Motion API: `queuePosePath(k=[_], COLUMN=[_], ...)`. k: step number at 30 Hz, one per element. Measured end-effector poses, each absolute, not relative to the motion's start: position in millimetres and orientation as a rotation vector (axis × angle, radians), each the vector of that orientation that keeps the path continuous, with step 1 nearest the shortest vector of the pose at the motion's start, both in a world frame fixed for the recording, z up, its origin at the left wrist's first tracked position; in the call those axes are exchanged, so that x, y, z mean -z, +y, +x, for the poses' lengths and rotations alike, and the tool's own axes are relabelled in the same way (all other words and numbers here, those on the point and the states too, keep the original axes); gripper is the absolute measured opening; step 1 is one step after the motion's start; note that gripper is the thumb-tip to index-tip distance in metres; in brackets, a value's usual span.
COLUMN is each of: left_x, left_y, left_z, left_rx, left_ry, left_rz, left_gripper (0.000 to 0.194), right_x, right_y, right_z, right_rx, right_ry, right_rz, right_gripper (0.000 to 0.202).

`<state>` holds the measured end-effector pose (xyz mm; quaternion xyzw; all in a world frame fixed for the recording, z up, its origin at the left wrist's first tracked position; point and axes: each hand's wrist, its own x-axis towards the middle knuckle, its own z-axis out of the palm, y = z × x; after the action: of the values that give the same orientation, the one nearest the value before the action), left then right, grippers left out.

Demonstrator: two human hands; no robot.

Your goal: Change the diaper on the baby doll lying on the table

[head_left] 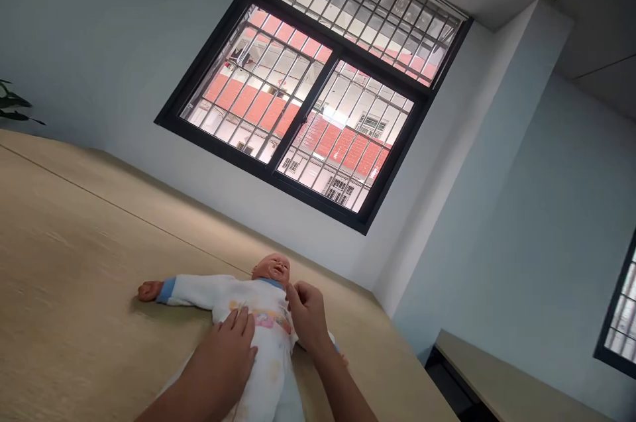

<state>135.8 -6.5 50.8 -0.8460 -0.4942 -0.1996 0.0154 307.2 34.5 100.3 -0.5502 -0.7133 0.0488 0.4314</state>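
Note:
A baby doll [275, 268] lies on its back on the wooden table, its head toward the far edge. It wears a white outfit [265, 369] with blue trim at the neck and cuff and a coloured print across the chest. One doll arm stretches out to the left; the other is partly hidden. My left hand [226, 346] rests on the doll's front with its fingers laid out flat. At the doll's shoulder beside the neck is my right hand [309, 316], its fingers curled and thumb pressed in. Whatever cloth may be between those fingertips is hidden.
The light wood tabletop [89, 243] has a seam running along it and ends at a pale wall. A dark-framed barred window [303, 120] is above. Plant leaves [14, 104] show at the far left. Another desk [497, 369] stands at lower right.

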Motion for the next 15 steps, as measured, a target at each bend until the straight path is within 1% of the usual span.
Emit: queuePosePath(k=[3,6,10,15], left_x=[-42,-34,-28,-30], left_y=[-2,1,2,1], left_z=[136,135,131,131], left_rx=[0.676,0.741,0.832,0.754], left_ry=[-1.54,-1.514,-1.556,-1.661], left_rz=[-2.606,-2.582,-2.527,-2.494], left_gripper=[0.055,0.056,0.06,0.066], right_x=[-72,-52,-41,-32], right_y=[17,13,18,25], right_z=[325,326,325,345], right_rx=[-0.197,-0.247,-0.262,-0.137], right_ry=[-1.654,-1.753,-1.786,-1.757], right_rz=[-1.335,-1.337,-1.414,-1.542], right_gripper=[0.043,0.039,0.035,0.036])
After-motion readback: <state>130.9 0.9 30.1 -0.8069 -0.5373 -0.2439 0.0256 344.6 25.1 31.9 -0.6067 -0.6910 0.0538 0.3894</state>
